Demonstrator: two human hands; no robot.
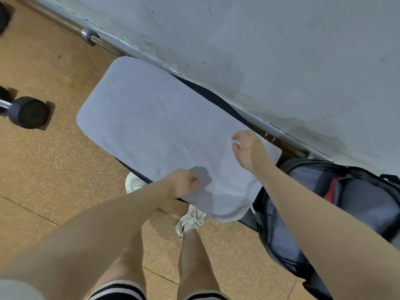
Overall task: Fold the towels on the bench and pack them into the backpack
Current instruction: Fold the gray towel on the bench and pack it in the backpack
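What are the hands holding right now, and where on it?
Left hand pinches the towel at its near edge; right hand hovers open, holding nothing.

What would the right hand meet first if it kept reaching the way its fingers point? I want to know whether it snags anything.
Probably only the towel: the right hand points along it. Depth is unclear, so height above the cloth is uncertain.

Towel [151, 126] lies on bench [216, 98], stretching left of your right hand [249, 148]; backpack [357, 198] sits just right of it; dumbbell [30, 112] on floor, far left of your left hand [184, 182].
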